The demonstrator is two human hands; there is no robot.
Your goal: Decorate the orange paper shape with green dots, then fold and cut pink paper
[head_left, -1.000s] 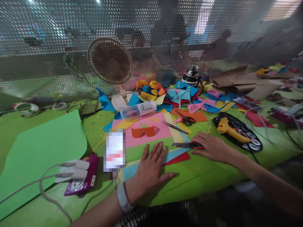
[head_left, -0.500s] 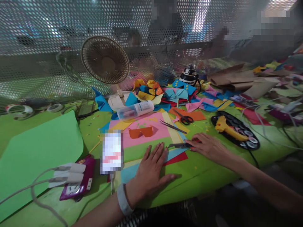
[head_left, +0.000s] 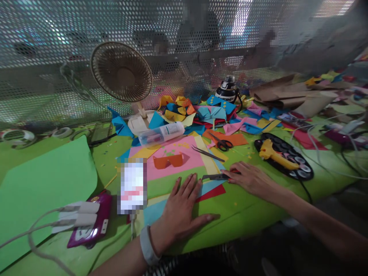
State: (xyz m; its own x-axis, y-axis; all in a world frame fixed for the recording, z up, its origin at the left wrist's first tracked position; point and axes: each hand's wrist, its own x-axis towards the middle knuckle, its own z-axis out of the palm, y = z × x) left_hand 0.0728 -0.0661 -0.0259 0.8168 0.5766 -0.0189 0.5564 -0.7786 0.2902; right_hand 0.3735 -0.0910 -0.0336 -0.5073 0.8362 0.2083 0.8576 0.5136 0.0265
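Note:
My left hand (head_left: pixel 182 205) lies flat with spread fingers on the lower edge of stacked coloured sheets, green, blue and red. My right hand (head_left: pixel 248 178) rests to its right, fingers curled over the red-and-black handle of a craft knife (head_left: pixel 214 177), whose tip points left toward my left fingertips. On the pink sheet (head_left: pixel 153 174) lies an orange glasses-shaped paper piece (head_left: pixel 168 161). Tweezers (head_left: pixel 208 153) and black-handled scissors (head_left: pixel 224 144) are beyond my hands. A lit phone (head_left: pixel 132 186) lies left of the sheets.
Behind are a fan (head_left: pixel 122 73), a clear bottle (head_left: pixel 161 134) and folded coloured papers (head_left: pixel 212 113). A yellow glue gun (head_left: pixel 277 156) sits on a black tray at right. A purple power strip (head_left: pixel 99 218) and green sheet (head_left: pixel 48 184) are at left.
The view has shifted slightly, so most things appear a little further left. Both hands keep nearly the same pose and place on the table.

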